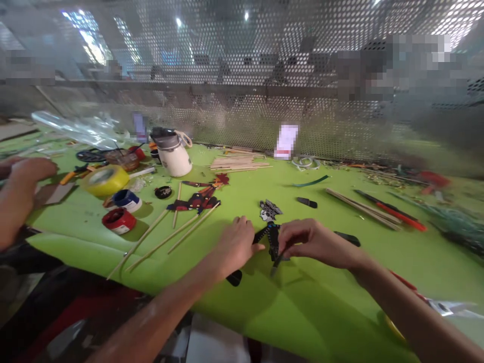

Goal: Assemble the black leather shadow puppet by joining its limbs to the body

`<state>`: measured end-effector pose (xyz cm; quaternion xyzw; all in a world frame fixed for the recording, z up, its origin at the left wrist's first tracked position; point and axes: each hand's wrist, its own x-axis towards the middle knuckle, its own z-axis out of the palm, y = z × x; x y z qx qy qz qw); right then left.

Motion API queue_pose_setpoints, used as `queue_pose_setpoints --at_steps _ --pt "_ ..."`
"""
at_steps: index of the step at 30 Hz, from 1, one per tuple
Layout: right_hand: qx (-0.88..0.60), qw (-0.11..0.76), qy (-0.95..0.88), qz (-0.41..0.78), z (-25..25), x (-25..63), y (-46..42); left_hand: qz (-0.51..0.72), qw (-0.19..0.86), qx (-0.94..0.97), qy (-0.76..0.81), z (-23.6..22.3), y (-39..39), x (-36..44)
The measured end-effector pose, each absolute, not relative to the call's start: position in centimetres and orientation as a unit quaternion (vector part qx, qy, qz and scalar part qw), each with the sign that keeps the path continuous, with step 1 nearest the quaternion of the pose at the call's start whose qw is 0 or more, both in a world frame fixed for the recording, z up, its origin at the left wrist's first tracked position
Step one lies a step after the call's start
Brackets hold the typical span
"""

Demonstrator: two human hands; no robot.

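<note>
A small black flat puppet figure (269, 227) with a pale head lies on the green table (242, 302). My left hand (236, 244) rests curled on the table, its fingertips pressing the figure's left arm. My right hand (315, 243) pinches the figure's lower body from the right, fingers closed on it. A loose black piece (234, 278) lies just under my left wrist. A second puppet in red and black (199, 197) with thin bamboo rods (166, 239) lies to the left, untouched.
Tape rolls in yellow (105, 179), blue (126, 199) and red (118, 220) sit at the left beside a white jug (173, 152). Bamboo sticks (238, 162) lie at the back, more sticks and red tools (393, 212) at the right. Another person's hand (22, 181) is far left.
</note>
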<state>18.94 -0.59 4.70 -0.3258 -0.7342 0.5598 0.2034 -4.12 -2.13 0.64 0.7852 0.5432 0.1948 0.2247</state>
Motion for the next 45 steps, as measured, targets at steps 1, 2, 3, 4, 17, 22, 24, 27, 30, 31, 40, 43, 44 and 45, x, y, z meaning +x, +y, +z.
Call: queue_pose_setpoints --at_steps 1,2,3,4,17,22,24,27,30,31,40,43,44,45 --pt "-0.324 0.19 -0.74 0.558 4.3 19.2 -0.7 0.193 0.216 0.787 0.545 0.3 -2.2 -3.8" --pt "-0.323 0.181 -0.743 0.557 3.9 19.4 -0.8 0.192 0.211 0.787 0.547 0.0 -2.3 -3.6" --pt "-0.324 0.179 -0.741 0.56 3.3 19.5 -1.0 0.192 0.209 0.787 0.548 -0.1 -2.3 -3.5" --pt "-0.327 0.183 -0.735 0.565 2.8 19.4 -1.1 0.193 0.211 0.785 0.549 -0.2 -2.4 -3.5" --pt "-0.365 0.377 -0.659 0.539 -1.4 18.1 -2.2 0.331 0.425 0.681 0.496 -1.9 -3.9 -3.5" --pt "-0.369 0.38 -0.653 0.542 -1.3 17.4 -2.5 0.404 0.539 0.59 0.444 -1.8 -4.8 -3.8" --pt "-0.364 0.381 -0.651 0.546 -0.9 17.3 -2.6 0.423 0.548 0.578 0.432 -1.7 -4.9 -3.9" --pt "-0.351 0.38 -0.647 0.56 -0.4 17.4 -2.7 0.428 0.55 0.581 0.421 -1.4 -5.0 -4.0" --pt "-0.345 0.382 -0.641 0.57 -0.2 17.5 -2.8 0.416 0.554 0.59 0.414 -1.1 -5.1 -4.0" --pt "-0.343 0.383 -0.638 0.574 -0.2 17.4 -2.8 0.413 0.553 0.592 0.416 -1.0 -5.2 -4.0" --pt "-0.351 0.373 -0.624 0.59 0.0 16.9 -3.3 0.456 0.566 0.51 0.46 -1.8 -5.4 -3.6" --pt "-0.356 0.37 -0.624 0.589 -0.1 16.9 -3.3 0.464 0.548 0.527 0.455 -1.7 -5.5 -3.6" --pt "-0.357 0.368 -0.625 0.589 -0.1 16.9 -3.3 0.464 0.541 0.534 0.455 -1.7 -5.6 -3.6" --pt "-0.358 0.366 -0.626 0.589 -0.2 16.9 -3.3 0.465 0.533 0.542 0.455 -1.6 -5.6 -3.6"
